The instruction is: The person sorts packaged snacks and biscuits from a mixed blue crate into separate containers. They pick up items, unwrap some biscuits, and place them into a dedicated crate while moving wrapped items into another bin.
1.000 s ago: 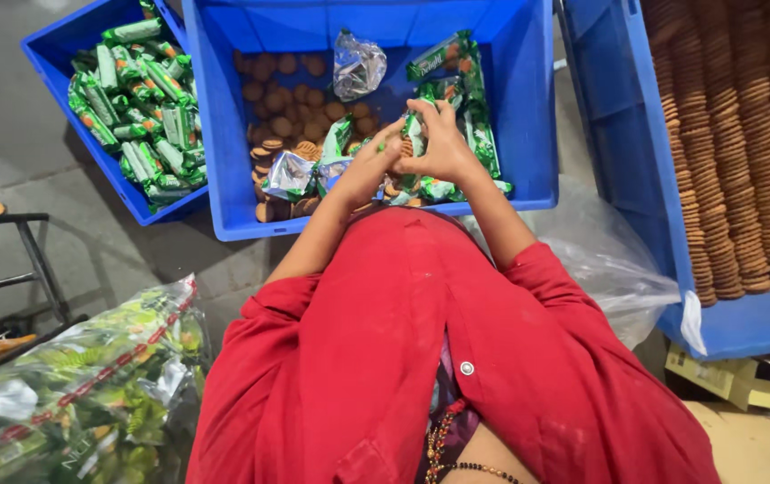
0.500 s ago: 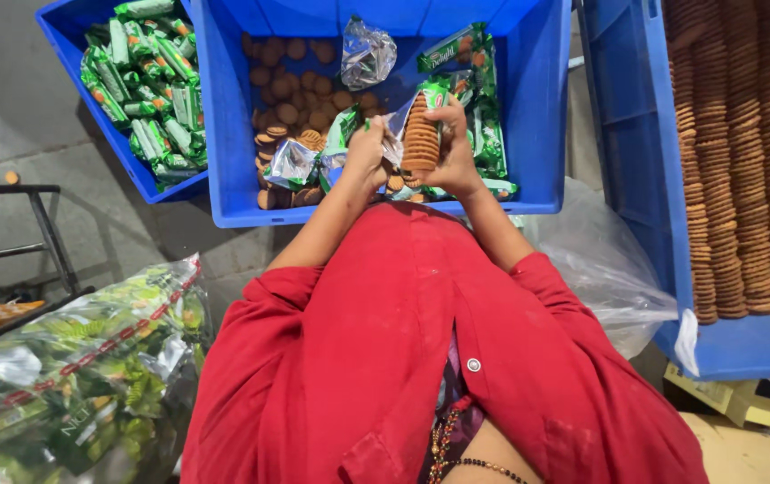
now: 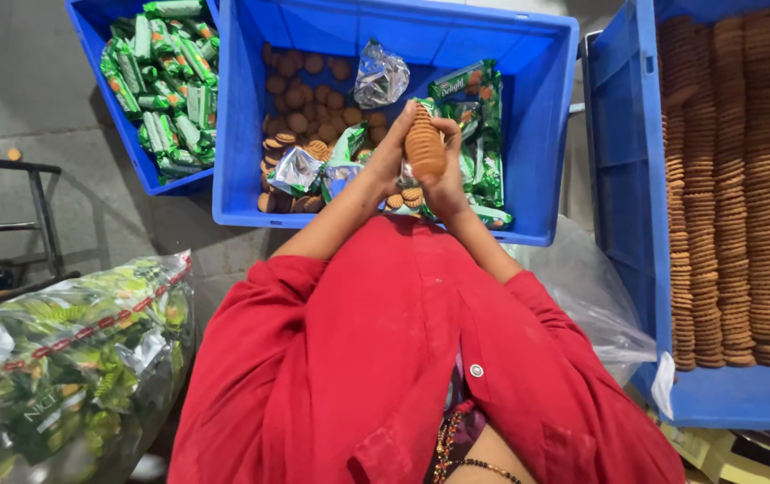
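Big blue crate [image 3: 528,134] under both hands: green wrapped packs [image 3: 484,134] right of grip, loose biscuits [image 3: 304,90] and torn silver wrapper [image 3: 378,76] left. Left hand [image 3: 389,152] and right hand [image 3: 446,175] grip closed round upright biscuit stack [image 3: 424,143]

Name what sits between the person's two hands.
In the head view, a stack of round brown biscuits is clasped between the left hand and right hand.

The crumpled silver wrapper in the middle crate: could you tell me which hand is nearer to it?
Left. The left hand is just below the wrapper; the right hand is farther right, behind the biscuit stack.
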